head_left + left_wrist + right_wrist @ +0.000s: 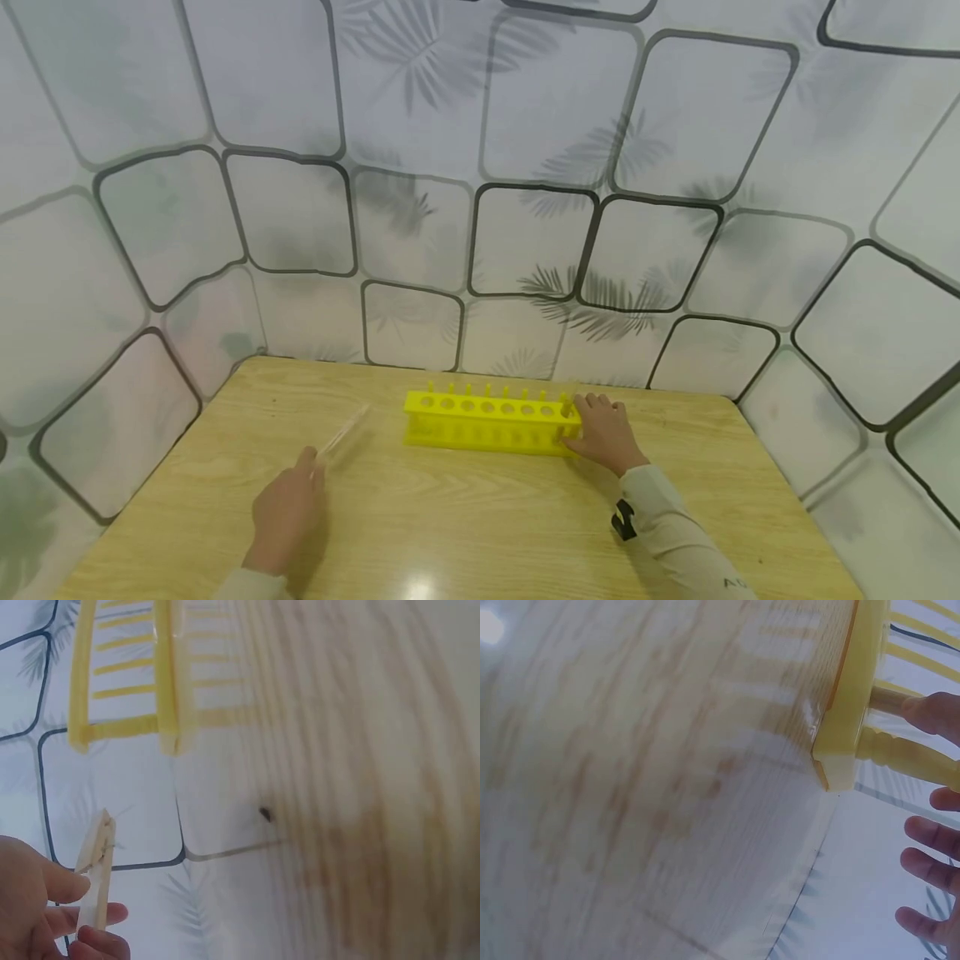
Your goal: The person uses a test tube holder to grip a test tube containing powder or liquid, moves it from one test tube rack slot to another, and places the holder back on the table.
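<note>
A clear test tube slants up from my left hand, which grips its lower end. In the left wrist view the tube lies between the thumb and fingers. A yellow test tube rack stands on the table with a row of round holes and a row of pegs behind. My right hand holds the rack's right end, thumb in front and fingers over the top. In the right wrist view the thumb touches a brownish upright piece beside the rack's end post; what that piece is I cannot tell.
The wooden table runs back to a patterned curtain that closes in the rear and both sides. A black device is strapped at the right wrist.
</note>
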{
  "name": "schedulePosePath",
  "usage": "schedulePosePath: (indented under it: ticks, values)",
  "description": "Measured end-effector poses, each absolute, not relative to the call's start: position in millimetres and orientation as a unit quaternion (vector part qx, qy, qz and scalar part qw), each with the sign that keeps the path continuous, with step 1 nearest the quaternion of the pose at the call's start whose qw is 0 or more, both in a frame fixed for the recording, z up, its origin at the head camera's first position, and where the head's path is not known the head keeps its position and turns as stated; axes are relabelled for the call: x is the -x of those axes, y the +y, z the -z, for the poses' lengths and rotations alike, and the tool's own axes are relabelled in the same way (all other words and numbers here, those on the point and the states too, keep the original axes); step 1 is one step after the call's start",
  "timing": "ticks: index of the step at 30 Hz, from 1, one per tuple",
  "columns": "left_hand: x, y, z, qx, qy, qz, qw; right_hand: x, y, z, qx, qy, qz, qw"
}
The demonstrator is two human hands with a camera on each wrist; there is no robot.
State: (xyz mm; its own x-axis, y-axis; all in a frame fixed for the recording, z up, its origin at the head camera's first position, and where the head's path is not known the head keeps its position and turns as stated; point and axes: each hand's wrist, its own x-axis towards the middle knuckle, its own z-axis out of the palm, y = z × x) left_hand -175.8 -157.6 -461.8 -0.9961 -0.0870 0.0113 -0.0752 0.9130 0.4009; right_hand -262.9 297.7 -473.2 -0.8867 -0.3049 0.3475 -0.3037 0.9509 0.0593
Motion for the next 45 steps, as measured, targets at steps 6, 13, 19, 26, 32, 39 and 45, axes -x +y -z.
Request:
schedulePosePath:
  ticks: [6, 13, 19, 26, 32, 39, 45]
  values:
    - [172.6, -151.6, 455.1, -0.041, -0.972, 0.227, 0.044, 262.7, 298.5, 471.8, -0.159, -0.971, -0.012, 0.179]
    - [173.4, -145.0, 450.7, -0.027, -0.966, 0.249, 0.066, 262.6, 298.5, 469.5, -0.165, -0.969, -0.006, 0.183]
    - [173.5, -137.8, 447.4, 0.024, -0.973, 0.213, 0.091, 261.6, 298.4, 469.9, -0.165, -0.969, -0.011, 0.183]
    - [172.6, -128.3, 444.0, 0.076, -0.975, 0.182, 0.104, 262.3, 299.2, 473.1, -0.16, -0.972, -0.008, 0.169]
    - [175.7, -117.1, 438.2, 0.072, -0.964, 0.22, 0.13, 263.0, 299.5, 473.5, -0.164, -0.972, -0.014, 0.17]
    - [176.5, -105.6, 429.5, 0.068, -0.96, 0.232, 0.141, 264.0, 299.6, 474.0, -0.171, -0.97, -0.019, 0.174]
    - [180.5, -96.0, 425.7, 0.073, -0.956, 0.244, 0.143, 262.3, 299.2, 471.8, -0.171, -0.97, -0.03, 0.167]
